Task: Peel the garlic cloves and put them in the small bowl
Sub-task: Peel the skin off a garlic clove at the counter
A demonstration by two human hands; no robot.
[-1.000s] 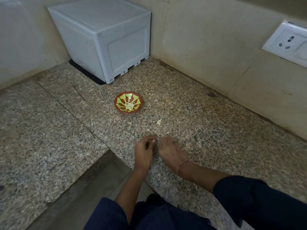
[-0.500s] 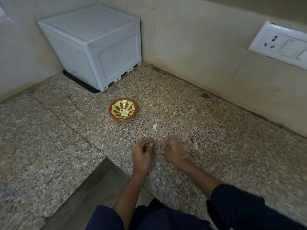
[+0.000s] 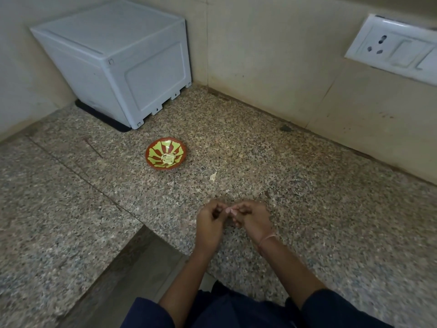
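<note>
The speckled brown-and-grey granite bench (image 3: 331,209) filled most of the head view, meeting beige tiled walls in a corner at twelve o'clock. A white moulded plastic box (image 3: 113,67) stood pushed back into that corner at eleven o'clock, probably to leave the front of the bench free for work. A white socket-and-switch plate (image 3: 392,48) sat on the wall at two o'clock.

The left hand (image 3: 209,223) and the right hand (image 3: 254,221) were raised just over the bench's front part at six o'clock. Their curled fingertips met, and the grip of each was closed in a pinch on a small pale garlic clove (image 3: 230,210). The clove was too small and blurred to make out clearly. Holding it between both hands suited picking at the skin with the nails, so peeling seemed to be the step in hand.

The small red-brown bowl with yellow-green rays (image 3: 166,144) rested at eleven o'clock from the hands, within easy reach for a drop. Pale peeled cloves (image 3: 168,158) lay at its centre, so part of the task looked done. A pale scrap of garlic skin (image 3: 213,176) lay on the bench between bowl and hands, seemingly discarded.

No brand, label or writing could be read anywhere.
</note>
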